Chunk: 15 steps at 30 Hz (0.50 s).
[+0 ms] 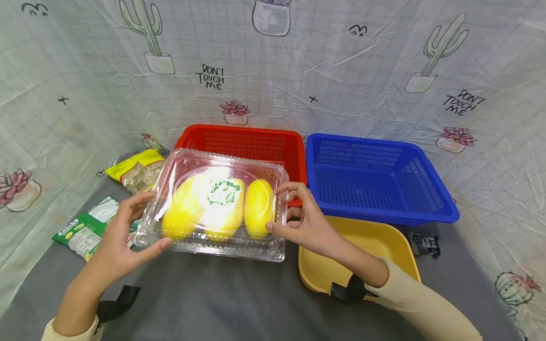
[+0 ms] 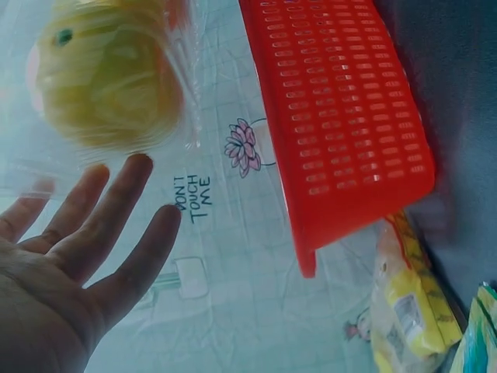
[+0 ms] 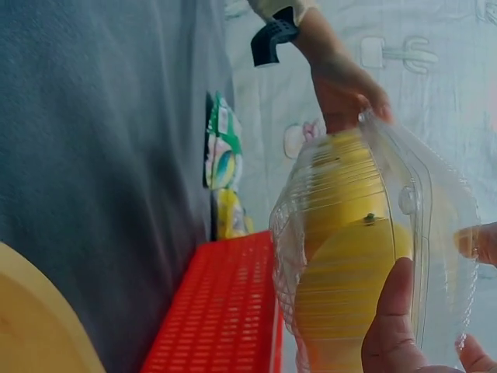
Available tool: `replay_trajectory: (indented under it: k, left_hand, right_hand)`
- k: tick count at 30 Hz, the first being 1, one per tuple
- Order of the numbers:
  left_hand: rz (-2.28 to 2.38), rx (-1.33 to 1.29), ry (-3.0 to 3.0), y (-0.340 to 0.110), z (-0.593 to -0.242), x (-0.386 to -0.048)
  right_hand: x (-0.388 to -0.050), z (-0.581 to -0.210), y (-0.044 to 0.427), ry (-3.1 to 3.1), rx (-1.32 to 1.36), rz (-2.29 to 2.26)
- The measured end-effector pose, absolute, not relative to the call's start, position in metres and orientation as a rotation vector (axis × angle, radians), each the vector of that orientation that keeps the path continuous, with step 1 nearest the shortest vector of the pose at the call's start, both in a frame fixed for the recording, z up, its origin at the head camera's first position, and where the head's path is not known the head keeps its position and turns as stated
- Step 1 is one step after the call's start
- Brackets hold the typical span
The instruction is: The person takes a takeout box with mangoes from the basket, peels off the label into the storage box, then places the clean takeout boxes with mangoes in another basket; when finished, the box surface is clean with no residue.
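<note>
A clear plastic clamshell box (image 1: 232, 248) with yellow mangoes (image 1: 259, 208) inside is held up, tilted, above the table. Its lid is down, and a green-and-white label (image 1: 224, 192) shows in the middle. My left hand (image 1: 121, 237) holds the box's left end, thumb at the near corner; in the left wrist view the fingers (image 2: 128, 183) reach to the box, partly out of frame. My right hand (image 1: 309, 222) grips the right end, thumb on the lid side and fingers at the edge. The right wrist view shows the box side-on between both hands.
Behind the box stands a red basket (image 1: 239, 132), with a blue basket (image 1: 354, 189) to its right. A yellow tray (image 1: 315, 270) sits under my right forearm. Green (image 1: 91, 222) and yellow (image 1: 138, 173) packets lie left; a small black packet (image 1: 425, 245) lies right.
</note>
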<state>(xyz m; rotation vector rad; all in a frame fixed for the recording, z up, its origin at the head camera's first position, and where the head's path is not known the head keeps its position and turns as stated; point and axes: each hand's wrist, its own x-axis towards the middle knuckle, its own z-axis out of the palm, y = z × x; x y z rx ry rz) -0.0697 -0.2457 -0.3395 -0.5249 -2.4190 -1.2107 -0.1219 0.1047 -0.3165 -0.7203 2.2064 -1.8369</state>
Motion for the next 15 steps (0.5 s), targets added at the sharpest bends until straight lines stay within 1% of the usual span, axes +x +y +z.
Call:
replay_trajectory:
  k: [7, 15]
  left_hand:
    - [-1.220, -0.502, -2.501, -0.249, -0.341, -0.055]
    - [-1.159, -0.590, -2.493, -0.254, -0.345, -0.041]
  right_hand:
    - [-0.112, -0.323, 0.109, 2.172, -0.726, -1.773]
    - [-0.107, -0.331, 0.113, 2.102, -0.823, -1.682]
